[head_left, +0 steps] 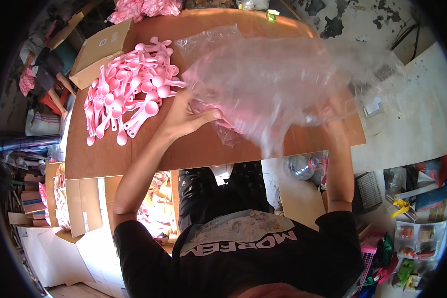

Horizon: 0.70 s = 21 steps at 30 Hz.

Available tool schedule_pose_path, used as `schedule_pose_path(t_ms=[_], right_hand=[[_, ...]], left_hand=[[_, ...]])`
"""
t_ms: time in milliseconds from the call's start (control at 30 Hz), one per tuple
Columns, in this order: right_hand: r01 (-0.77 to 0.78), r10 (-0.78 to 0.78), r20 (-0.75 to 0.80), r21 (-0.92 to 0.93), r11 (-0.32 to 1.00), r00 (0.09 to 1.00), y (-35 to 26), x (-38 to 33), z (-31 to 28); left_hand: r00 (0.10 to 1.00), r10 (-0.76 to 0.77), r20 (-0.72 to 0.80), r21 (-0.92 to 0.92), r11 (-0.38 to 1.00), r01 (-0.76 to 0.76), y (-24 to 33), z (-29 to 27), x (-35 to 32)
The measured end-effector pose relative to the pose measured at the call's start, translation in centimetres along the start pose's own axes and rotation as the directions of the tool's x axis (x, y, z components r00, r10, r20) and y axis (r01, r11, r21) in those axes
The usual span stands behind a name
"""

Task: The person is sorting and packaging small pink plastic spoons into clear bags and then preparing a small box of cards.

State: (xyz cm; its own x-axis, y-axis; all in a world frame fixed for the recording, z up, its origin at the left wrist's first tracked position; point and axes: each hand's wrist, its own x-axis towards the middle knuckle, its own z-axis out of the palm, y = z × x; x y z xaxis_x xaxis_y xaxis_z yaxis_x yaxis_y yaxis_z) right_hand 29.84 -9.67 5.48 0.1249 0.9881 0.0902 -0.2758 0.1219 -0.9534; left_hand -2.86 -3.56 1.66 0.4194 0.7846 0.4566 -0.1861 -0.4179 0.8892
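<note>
A large clear plastic bag (278, 74) is spread in the air over the brown table (303, 141), smeared by motion. My left hand (191, 115) is at the bag's left edge, its thumb closed against pink plastic spoons that show partly through the film. The bag hides most of its fingers. My right hand (335, 109) grips the bag at its right side, blurred behind the film. Left of my left hand lies a loose heap of pink spoons (129, 89), with short handles and round bowls.
A closed cardboard box (102, 49) stands behind the heap. More pink pieces (144, 9) lie at the far edge. Below the table's front edge are an open carton with spoons (159, 203) and a clear bottle (300, 166). Another person (49, 64) is at the far left.
</note>
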Motion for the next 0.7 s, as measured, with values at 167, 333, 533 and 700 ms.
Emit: schedule_pose_path(t_ms=[167,333,533,700], right_hand=[[0.041,-0.095,-0.072,-0.546,0.837,0.993,6.7,-6.5,-0.1],[-0.053,0.008,-0.158,-0.28,0.959,0.987,8.5,-4.0,3.0],[-0.155,0.123,-0.106,-0.393,0.906,0.987,8.4,-3.8,2.2],[-0.295,0.28,-0.092,-0.308,0.905,0.955,4.6,-0.6,1.1]], left_hand=[[0.998,0.057,-0.033,0.198,0.979,-0.049,-3.8,-2.1,-1.5],[0.977,-0.195,-0.087,0.175,0.962,0.208,-3.9,-1.7,-1.9],[0.988,-0.071,-0.138,0.443,0.887,0.126,-5.5,-1.7,-2.2],[0.973,-0.223,-0.066,0.198,0.952,0.232,-5.2,-1.6,-1.5]])
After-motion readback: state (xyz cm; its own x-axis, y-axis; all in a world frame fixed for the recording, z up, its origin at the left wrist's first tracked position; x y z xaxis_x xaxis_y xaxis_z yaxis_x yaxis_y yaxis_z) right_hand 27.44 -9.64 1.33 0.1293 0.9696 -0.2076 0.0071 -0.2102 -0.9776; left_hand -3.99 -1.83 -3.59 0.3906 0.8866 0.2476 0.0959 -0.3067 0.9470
